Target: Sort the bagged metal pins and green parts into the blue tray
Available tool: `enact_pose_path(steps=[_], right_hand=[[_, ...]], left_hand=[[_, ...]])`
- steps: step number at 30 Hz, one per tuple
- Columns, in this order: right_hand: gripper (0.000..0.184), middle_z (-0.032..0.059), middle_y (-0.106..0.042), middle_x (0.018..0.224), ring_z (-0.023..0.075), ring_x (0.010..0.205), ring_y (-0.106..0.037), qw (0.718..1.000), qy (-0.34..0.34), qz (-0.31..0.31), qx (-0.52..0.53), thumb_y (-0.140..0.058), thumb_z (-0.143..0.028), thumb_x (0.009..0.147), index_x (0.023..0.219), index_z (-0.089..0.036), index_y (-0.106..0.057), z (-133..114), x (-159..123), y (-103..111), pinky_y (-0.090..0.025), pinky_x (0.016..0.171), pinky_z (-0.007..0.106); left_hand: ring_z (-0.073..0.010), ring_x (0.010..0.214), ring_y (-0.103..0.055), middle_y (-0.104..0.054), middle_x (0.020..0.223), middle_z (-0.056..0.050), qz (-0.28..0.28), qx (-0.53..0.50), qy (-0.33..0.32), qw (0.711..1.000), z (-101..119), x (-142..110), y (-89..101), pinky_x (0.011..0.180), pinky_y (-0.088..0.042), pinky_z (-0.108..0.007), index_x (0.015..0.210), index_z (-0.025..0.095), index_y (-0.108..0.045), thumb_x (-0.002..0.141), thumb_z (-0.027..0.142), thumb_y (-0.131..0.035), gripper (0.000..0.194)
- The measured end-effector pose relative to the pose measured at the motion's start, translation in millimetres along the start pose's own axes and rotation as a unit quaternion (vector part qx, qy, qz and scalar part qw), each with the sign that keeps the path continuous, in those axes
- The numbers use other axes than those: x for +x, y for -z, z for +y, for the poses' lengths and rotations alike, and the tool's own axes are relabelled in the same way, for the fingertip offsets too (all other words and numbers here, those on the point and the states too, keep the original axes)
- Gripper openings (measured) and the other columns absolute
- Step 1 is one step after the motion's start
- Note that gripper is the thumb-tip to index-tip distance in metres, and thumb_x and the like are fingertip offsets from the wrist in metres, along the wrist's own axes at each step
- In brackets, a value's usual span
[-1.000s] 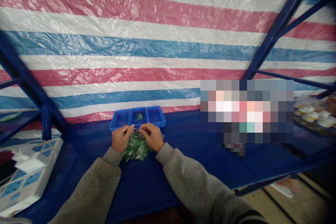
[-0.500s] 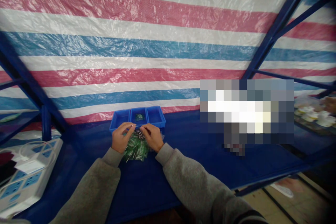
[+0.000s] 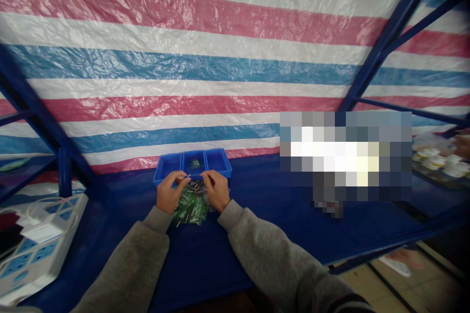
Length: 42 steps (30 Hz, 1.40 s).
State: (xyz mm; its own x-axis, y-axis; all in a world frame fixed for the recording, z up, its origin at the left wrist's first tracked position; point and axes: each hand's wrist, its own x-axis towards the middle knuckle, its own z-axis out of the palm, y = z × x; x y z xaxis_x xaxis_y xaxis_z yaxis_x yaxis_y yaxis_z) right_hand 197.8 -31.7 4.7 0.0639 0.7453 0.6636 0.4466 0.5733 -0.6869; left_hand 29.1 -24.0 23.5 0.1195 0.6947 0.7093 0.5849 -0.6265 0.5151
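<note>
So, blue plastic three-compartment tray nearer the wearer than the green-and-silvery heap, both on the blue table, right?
Not nearer: the head view shows the tray farther away, beyond the heap; both are on the blue table.

Big sheet (image 3: 205, 71): red, white and blue stripes going side to side, with shiny white spots
Table (image 3: 293, 225): dark blue all over
Frame bars (image 3: 374, 54): dark blue too
Three-part box (image 3: 218, 159): bright blue
Bits in its middle part (image 3: 196, 163): green
Pile (image 3: 193, 208): green, with shiny silver
Thin bit (image 3: 189, 176) in the left hand (image 3: 171, 193): pale silver
Sleeves (image 3: 253, 234): plain grey
Socket strips (image 3: 47, 249): white, with light blue squares
Cords (image 3: 51, 199): white
Tubs (image 3: 433, 162): white, with some yellow
Floor (image 3: 367, 281): light tan, with dark lines
</note>
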Motion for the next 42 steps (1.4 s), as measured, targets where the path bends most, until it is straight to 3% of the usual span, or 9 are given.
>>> enact_pose_path(steps=[8,16,24,27,31,38,42], right_hand=[[0.027,0.0047,-0.065,0.082,0.0155,0.075,-0.058,1.000,0.004,-0.005,0.005,-0.041,-0.029,0.092,0.087,-0.018,-0.065,-1.4,-0.4,0.2,-0.043,0.070,0.026],[0.019,0.0026,-0.062,0.076,0.0133,0.066,-0.055,0.998,0.025,-0.052,0.017,-0.053,-0.030,0.086,0.095,-0.019,-0.064,-0.9,-2.0,-2.7,-0.044,0.065,0.024],[0.018,0.0020,-0.061,0.075,0.0131,0.066,-0.054,0.996,0.048,-0.076,0.016,-0.051,-0.030,0.088,0.084,-0.019,-0.064,-3.4,-1.2,-0.8,-0.043,0.065,0.024],[0.021,0.0026,-0.060,0.075,0.0136,0.069,-0.055,0.997,0.044,-0.056,0.010,-0.047,-0.029,0.090,0.081,-0.018,-0.063,-2.8,-1.5,-0.4,-0.042,0.067,0.024],[0.024,0.0031,-0.061,0.075,0.0143,0.071,-0.056,0.999,0.031,-0.039,0.013,-0.045,-0.030,0.091,0.081,-0.017,-0.062,-1.3,-1.5,0.0,-0.042,0.068,0.024],[0.021,0.0029,-0.063,0.082,0.0132,0.067,-0.056,0.999,0.010,-0.034,0.035,-0.048,-0.030,0.089,0.100,-0.018,-0.062,-2.7,-1.1,0.4,-0.044,0.067,0.024],[0.020,0.0027,-0.062,0.081,0.0129,0.067,-0.055,0.997,0.027,-0.053,0.044,-0.051,-0.029,0.087,0.100,-0.018,-0.063,-0.9,-1.7,-1.5,-0.044,0.067,0.024]], left_hand=[[-0.0164,0.082,-0.063,-0.068,0.086,-0.003,-0.020,-0.028,0.004,0.999,2.6,1.7,0.9,0.080,-0.047,-0.028,0.086,0.019,-0.066,0.085,0.033,-0.052,0.020],[-0.0102,0.049,-0.055,-0.059,0.056,0.004,-0.029,-0.093,0.062,0.993,3.3,-0.1,-1.0,0.054,-0.045,-0.022,0.089,0.018,-0.053,0.083,0.034,-0.054,0.017],[-0.0083,0.041,-0.048,-0.053,0.050,0.008,-0.064,-0.143,0.086,0.984,5.4,-2.0,-2.2,0.046,-0.041,-0.019,0.094,0.019,-0.049,0.084,0.035,-0.053,0.019],[-0.0101,0.048,-0.055,-0.060,0.059,0.004,-0.064,-0.129,0.084,0.986,2.9,-1.7,-2.9,0.052,-0.046,-0.021,0.098,0.019,-0.053,0.082,0.036,-0.056,0.024],[-0.0114,0.058,-0.060,-0.066,0.076,-0.001,-0.055,-0.086,0.062,0.993,0.7,-0.5,-3.3,0.060,-0.049,-0.022,0.086,0.019,-0.061,0.079,0.036,-0.059,0.019],[-0.0110,0.055,-0.057,-0.063,0.070,0.001,-0.059,-0.043,0.041,0.996,2.1,0.1,-0.5,0.061,-0.046,-0.023,0.082,0.018,-0.061,0.082,0.034,-0.054,0.017],[-0.0105,0.054,-0.055,-0.061,0.065,0.001,-0.061,-0.011,0.035,0.997,5.2,0.5,2.0,0.061,-0.044,-0.023,0.079,0.017,-0.061,0.085,0.033,-0.050,0.020]])
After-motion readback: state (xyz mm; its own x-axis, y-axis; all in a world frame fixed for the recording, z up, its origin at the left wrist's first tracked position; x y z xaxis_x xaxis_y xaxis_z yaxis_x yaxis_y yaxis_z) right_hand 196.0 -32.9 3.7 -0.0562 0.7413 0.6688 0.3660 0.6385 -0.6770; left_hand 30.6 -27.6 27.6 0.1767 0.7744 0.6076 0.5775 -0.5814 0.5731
